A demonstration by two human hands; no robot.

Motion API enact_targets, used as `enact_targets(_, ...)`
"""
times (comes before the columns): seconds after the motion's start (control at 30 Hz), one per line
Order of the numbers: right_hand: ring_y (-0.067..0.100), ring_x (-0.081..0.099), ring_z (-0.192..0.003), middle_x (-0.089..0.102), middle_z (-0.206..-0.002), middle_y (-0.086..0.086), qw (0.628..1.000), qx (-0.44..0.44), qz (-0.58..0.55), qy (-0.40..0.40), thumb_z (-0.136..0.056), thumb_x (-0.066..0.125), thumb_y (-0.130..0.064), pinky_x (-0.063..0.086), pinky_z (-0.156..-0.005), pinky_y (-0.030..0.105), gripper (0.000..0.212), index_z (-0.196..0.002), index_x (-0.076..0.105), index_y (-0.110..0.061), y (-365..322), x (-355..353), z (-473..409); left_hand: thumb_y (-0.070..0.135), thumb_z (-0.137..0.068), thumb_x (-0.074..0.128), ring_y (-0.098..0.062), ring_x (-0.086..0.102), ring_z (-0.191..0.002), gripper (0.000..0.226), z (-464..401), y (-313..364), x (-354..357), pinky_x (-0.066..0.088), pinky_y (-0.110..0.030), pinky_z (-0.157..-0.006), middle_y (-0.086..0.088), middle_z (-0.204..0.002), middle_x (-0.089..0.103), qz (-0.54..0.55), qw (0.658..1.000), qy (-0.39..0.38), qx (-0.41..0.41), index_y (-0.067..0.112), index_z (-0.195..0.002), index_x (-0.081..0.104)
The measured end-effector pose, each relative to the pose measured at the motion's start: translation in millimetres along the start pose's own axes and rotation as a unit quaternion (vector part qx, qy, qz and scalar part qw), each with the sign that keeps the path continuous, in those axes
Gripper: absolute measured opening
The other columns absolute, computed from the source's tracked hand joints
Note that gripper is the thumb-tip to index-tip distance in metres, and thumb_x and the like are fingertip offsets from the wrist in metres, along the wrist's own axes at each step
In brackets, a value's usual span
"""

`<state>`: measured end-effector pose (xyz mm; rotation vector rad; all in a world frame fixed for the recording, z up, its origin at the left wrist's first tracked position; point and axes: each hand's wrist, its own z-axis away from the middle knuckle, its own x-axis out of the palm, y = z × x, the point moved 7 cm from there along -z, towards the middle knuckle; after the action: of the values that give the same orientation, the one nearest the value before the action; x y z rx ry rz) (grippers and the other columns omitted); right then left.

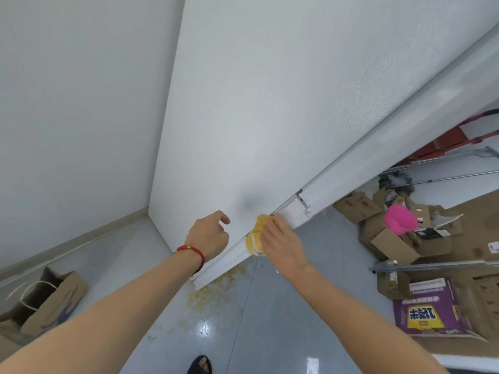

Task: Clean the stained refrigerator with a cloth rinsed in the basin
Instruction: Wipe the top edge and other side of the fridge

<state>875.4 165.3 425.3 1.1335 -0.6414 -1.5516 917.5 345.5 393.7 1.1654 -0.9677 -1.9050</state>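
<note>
I see the right hand pressing a yellow folded cloth with pale stripes against the tall white refrigerator, low down, just at the seam where the side panel meets the door edge. The fingers of this hand lie mostly straight over the cloth, and I cannot tell if the thumb is curled around it. The left hand, with a red cord bracelet at the wrist, is just beside the cloth on the side panel; its fingers are loosely curled and hold nothing.

A grey smudge sits on the panel just above the cloth — I judge it is not yet wiped. On the grey floor, under the lower corner of the refrigerator, there is a yellowish spill.

The risks, as I judge them: the cloth is only pressed flat, so a fast stroke along the seam may let it slip and fall into the spill. A dirty cloth may also spread the smudge instead of lifting it. I see no basin here, so rinsing means a walk — and the floor near the foot in a dark sandal looks glossy, maybe slippery.
</note>
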Motion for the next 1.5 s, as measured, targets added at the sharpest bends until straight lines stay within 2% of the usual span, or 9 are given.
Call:
enact_targets(0.1, 0.032, 0.059, -0.105, 0.069, -0.090, 0.005, 0.999, -0.033, -0.037, 0.018, -0.071, 0.084, -0.018, 0.011, -0.123, 0.057, 0.020, -0.089, 0.075, -0.015, 5.7, -5.0, 5.9, 0.007, -0.091, 0.045, -0.020, 0.063, -0.090, 0.036, 1.9, -1.6, -18.6, 0.052, -0.032, -0.080, 0.006, -0.097, 0.062, -0.013, 1.000, 0.010, 0.005, 0.026, -0.115, 0.063)
enact_targets(0.23, 0.035, 0.053, -0.115, 0.065, -0.093, 0.008, 0.990, 0.086, -0.093, 0.069, -0.060, 0.067, -0.008, 0.004, -0.121, 0.062, 0.031, -0.090, 0.071, -0.011, 65.2, -26.6, 41.5, 0.008, -0.091, 0.042, -0.022, 0.065, -0.083, 0.035, -2.4, 0.3, -30.2, 0.056, -0.035, -0.078, 0.001, -0.096, 0.064, -0.017, 1.000, 0.017, 0.006, 0.027, -0.112, 0.063)
enact_targets(0.37, 0.037, 0.045, -0.135, 0.064, -0.117, 0.009, 0.990, 0.144, -0.003, -0.001, -0.080, 0.050, -0.017, -0.008, -0.115, 0.071, 0.039, -0.114, 0.068, -0.012, 82.3, -42.9, 55.9, 0.007, -0.087, 0.044, -0.022, 0.065, -0.084, 0.038, -3.0, 11.8, -13.5, 0.055, -0.032, -0.076, 0.000, -0.094, 0.068, 0.000, 1.000, -0.020, 0.010, 0.028, -0.113, 0.063)
enact_targets(0.43, 0.040, 0.044, -0.126, 0.061, -0.113, 0.012, 0.994, 0.101, 0.012, -0.038, -0.090, 0.030, -0.016, 0.004, -0.111, 0.067, 0.042, -0.115, 0.063, -0.008, 62.4, -45.5, 43.7, 0.006, -0.087, 0.044, -0.020, 0.065, -0.083, 0.038, 0.0, 16.2, -2.5, 0.054, -0.031, -0.074, 0.003, -0.092, 0.068, 0.007, 0.999, -0.042, 0.022, 0.028, -0.113, 0.062)
enact_targets(0.57, 0.035, 0.044, -0.108, 0.055, -0.095, 0.007, 0.997, 0.063, -0.008, -0.050, -0.095, 0.058, -0.031, 0.030, -0.107, 0.054, 0.022, -0.099, 0.062, -0.010, 45.8, -46.4, 30.1, 0.006, -0.088, 0.043, -0.016, 0.061, -0.074, 0.039, 4.5, 7.6, -6.6, 0.045, -0.027, -0.066, 0.006, -0.085, 0.064, 0.004, 0.999, -0.040, 0.020, 0.027, -0.115, 0.062)
enact_targets(0.9, 0.048, 0.048, -0.123, 0.061, -0.109, 0.017, 0.996, 0.083, 0.010, -0.027, -0.097, 0.053, -0.026, 0.006, -0.116, 0.065, 0.032, -0.116, 0.060, -0.002, 16.8, -26.4, 30.5, 0.007, -0.087, 0.045, -0.023, 0.066, -0.080, 0.036, 8.2, -20.7, -41.9, 0.056, -0.033, -0.071, -0.003, -0.091, 0.067, 0.000, 1.000, 0.000, -0.002, 0.030, -0.110, 0.062)
enact_targets(1.17, 0.037, 0.039, -0.147, 0.060, -0.129, 0.015, 0.962, 0.105, -0.049, 0.247, -0.101, 0.035, 0.000, 0.014, -0.123, 0.059, 0.035, -0.128, 0.058, -0.001, 68.2, -8.6, 64.3, 0.006, -0.088, 0.047, -0.018, 0.059, -0.075, 0.036, 9.1, -36.0, -50.4, 0.045, -0.027, -0.065, 0.001, -0.089, 0.064, 0.002, 1.000, -0.003, -0.025, 0.024, -0.115, 0.062)
enact_targets(1.33, 0.045, 0.008, -0.157, 0.016, -0.163, 0.038, 0.981, 0.064, 0.067, 0.169, -0.105, 0.022, -0.010, 0.001, -0.129, 0.056, 0.057, -0.153, 0.018, 0.020, 24.2, 11.5, 39.2, 0.005, -0.089, 0.047, -0.016, 0.060, -0.076, 0.035, 19.6, -49.8, -24.9, 0.041, -0.024, -0.057, -0.001, -0.093, 0.066, 0.024, 0.998, -0.006, -0.052, 0.023, -0.116, 0.061)
enact_targets(1.5, 0.039, -0.008, -0.158, -0.004, -0.169, 0.026, 0.986, -0.033, 0.050, 0.157, -0.104, 0.022, -0.021, -0.006, -0.129, 0.049, 0.065, -0.160, 0.000, 0.004, -45.4, 44.8, -11.8, 0.006, -0.088, 0.046, -0.018, 0.064, -0.082, 0.035, 30.8, -86.6, -8.1, 0.047, -0.026, -0.062, 0.003, -0.089, 0.066, 0.025, 0.992, 0.053, -0.108, 0.025, -0.113, 0.062)
